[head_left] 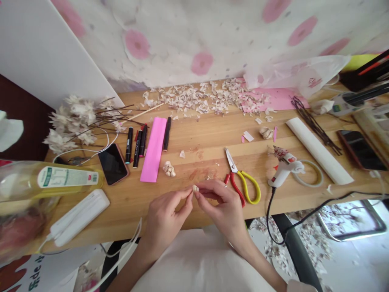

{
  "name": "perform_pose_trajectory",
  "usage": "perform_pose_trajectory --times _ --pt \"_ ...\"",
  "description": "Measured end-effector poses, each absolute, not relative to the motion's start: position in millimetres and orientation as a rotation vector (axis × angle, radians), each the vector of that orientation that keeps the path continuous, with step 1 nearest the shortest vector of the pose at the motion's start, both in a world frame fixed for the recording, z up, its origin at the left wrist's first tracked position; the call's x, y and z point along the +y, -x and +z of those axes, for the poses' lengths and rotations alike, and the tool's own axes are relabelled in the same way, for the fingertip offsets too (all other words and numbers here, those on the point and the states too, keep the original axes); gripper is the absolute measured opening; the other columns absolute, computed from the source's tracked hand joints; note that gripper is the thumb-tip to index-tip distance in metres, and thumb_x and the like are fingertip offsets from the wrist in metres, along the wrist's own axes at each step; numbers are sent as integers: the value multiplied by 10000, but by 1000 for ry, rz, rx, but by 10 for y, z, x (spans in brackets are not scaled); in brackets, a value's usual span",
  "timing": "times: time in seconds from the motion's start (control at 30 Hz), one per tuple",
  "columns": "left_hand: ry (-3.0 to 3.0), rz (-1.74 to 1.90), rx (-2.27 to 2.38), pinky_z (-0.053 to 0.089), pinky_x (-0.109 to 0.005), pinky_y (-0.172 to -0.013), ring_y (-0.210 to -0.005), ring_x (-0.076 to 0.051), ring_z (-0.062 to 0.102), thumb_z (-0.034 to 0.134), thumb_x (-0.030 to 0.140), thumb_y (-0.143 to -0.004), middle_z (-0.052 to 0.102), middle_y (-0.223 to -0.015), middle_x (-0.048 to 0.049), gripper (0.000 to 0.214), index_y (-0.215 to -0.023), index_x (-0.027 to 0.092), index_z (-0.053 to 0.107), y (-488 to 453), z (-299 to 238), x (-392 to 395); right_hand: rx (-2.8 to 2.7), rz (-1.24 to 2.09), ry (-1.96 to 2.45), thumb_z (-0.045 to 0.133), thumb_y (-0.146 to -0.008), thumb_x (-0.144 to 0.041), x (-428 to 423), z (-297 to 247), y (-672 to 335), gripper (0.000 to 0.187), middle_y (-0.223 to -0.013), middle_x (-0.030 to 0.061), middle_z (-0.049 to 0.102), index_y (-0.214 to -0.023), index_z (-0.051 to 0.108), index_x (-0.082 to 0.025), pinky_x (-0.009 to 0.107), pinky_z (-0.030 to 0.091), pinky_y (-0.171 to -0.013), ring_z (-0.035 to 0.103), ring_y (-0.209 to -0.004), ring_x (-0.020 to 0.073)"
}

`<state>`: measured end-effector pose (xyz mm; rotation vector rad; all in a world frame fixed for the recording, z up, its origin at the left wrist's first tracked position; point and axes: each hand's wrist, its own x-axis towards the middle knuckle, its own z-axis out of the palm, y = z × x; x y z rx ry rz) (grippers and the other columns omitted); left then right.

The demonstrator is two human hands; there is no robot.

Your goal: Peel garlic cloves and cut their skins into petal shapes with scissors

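At a cluttered wooden desk, a bottle of yellow liquid is lying on its side at far left, with pale dried flowers resting behind it. A dark-screened phone, black markers and a bright pink strip are lining up toward the middle. Near the desk's front edge, the left hand is pinching a small pale piece, thumb and forefinger together on it, while a garlic-like bulb is sitting just beyond. From the other side, the right hand is gripping the same piece, its thumb and fingertips closing on it. Beside that hand, red-and-yellow-handled scissors are lying with blades slightly parted; farther right, a white glue gun is trailing its black cord, and a white roll is stretching diagonally.
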<state>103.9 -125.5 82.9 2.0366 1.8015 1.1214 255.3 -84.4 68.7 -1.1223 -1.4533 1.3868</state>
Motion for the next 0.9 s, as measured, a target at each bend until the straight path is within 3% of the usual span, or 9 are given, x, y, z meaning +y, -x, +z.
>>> perform_pose_trajectory --times 0.27,0.47,0.73,0.9 --pt "-2053 1091 1845 554 -229 -637 -669 -140 748 584 148 -935 803 -826 -32 91 -890 184 655 -1057 807 -1266 -1438 1394 1163 707 -870 -216 -825 679 -2531 39 -867 15 681 -908 716 -216 229 616 -743 687 -799 138" --pt "-2170 1028 1898 550 -240 -643 -667 -148 748 596 142 -931 806 -844 -34 71 -947 188 647 -1064 760 -1262 -1338 1533 1188 721 -829 -250 -809 687 -2514 121 -858 34 736 -930 669 -208 283 639 -730 729 -792 177" --pt "-2192 1016 1906 532 -241 -602 -607 -148 729 598 141 -921 790 -762 -20 89 -944 182 673 -1042 759 -1237 -1272 1649 1194 718 -827 -253 -807 679 -2502 142 -848 10 732 -937 632 -226 212 614 -646 731 -744 147" --pt "-2064 1091 1872 538 -237 -596 -606 -145 729 607 156 -910 791 -763 -18 81 -908 192 679 -1042 771 -1220 -1266 1678 1180 723 -828 -277 -792 685 -2497 142 -850 12 713 -911 626 -217 230 611 -662 727 -732 152"
